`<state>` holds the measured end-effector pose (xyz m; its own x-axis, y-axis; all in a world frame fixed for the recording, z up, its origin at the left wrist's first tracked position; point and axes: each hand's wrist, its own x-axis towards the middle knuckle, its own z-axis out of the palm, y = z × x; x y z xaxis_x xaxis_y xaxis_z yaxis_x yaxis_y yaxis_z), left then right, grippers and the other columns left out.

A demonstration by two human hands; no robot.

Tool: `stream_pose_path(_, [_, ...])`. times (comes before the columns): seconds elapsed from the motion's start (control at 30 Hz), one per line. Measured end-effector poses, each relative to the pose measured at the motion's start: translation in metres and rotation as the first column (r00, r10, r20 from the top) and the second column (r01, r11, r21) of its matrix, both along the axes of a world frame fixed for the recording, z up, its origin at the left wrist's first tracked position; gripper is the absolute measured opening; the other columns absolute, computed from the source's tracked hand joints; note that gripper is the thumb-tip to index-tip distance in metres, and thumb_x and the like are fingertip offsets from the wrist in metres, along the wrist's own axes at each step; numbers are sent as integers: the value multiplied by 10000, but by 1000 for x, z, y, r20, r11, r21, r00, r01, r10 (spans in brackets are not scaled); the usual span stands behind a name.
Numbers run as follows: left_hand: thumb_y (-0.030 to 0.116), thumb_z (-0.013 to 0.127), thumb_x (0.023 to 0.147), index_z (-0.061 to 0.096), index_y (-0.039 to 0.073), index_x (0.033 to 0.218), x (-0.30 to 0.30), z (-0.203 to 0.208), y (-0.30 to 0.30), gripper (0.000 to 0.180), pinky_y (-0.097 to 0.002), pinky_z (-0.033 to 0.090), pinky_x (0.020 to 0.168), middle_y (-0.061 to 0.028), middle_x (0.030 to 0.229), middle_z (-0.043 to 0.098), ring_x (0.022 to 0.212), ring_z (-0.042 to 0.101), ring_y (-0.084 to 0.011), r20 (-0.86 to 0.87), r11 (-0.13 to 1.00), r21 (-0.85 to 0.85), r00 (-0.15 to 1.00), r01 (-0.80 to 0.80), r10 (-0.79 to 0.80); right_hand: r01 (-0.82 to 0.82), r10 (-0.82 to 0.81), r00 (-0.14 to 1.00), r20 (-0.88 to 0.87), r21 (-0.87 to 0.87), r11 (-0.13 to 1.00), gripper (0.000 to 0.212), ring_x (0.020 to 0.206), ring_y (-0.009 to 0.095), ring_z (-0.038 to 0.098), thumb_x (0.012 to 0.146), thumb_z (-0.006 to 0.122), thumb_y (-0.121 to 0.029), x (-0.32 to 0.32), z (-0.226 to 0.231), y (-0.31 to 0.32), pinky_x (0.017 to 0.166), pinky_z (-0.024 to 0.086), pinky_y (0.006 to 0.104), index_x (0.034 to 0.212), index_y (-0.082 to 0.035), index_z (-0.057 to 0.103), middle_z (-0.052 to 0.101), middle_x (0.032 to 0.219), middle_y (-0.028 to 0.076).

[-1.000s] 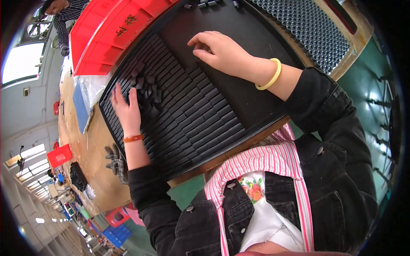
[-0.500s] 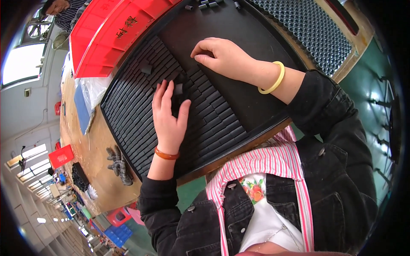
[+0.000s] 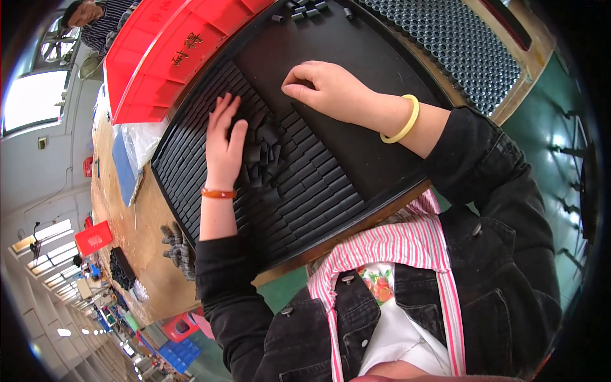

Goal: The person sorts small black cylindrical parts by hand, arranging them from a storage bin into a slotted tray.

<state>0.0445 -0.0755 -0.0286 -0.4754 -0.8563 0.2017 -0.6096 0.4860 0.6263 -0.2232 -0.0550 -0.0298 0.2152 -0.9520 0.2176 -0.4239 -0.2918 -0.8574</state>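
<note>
A wide black tray (image 3: 394, 167) holds short black tubes (image 3: 315, 162) laid flat in tight rows over its left and near part. On top of these rows lies a jumbled heap of loose black tubes (image 3: 262, 153). My left hand (image 3: 224, 137), with an orange bangle at the wrist, is just left of the heap, fingers stretched out and thumb apart, over the rows. Above the bare black part of the tray is my right hand (image 3: 331, 92), wearing a yellow bangle. Its fingers are curled toward the thumb; whether anything is between the tips is hidden.
Several stray tubes (image 3: 309, 10) lie at the tray's far end. A red plastic bin (image 3: 172, 60) stands along its far left side. Many metal rings (image 3: 458, 51) fill the area at right. Grey gloves (image 3: 178, 249) rest on the wooden table (image 3: 149, 219). Another person (image 3: 98, 28) is at upper left.
My left hand has moved left and slightly away from me, and the loose tubes now show in a heap beside it. My right hand has stayed almost in place, still curled.
</note>
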Motion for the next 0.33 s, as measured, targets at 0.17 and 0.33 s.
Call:
stream_pose_path(0.17, [160, 587, 871, 580, -2, 1284, -12, 15, 50, 445, -462, 223, 1165, -190, 1374, 535, 1374, 397, -364, -47, 993, 53, 994, 101, -99, -9, 7, 1000, -26, -67, 998, 231, 899, 302, 626, 923, 603, -223, 1, -4, 3, 801, 504, 370, 960, -3, 660, 651, 929, 143])
stream_pose_path(0.33, [384, 643, 887, 507, 21, 1369, -13, 21, 80, 619, -462, 228, 1163, -179, 1443, 466, 1387, 377, -358, 0, 996, 19, 996, 92, -92, -29, 27, 999, -25, -103, 994, 229, 1002, 317, 603, 929, 601, -232, 2, -4, 5, 899, 475, 394, 1018, -28, 655, 666, 982, 140])
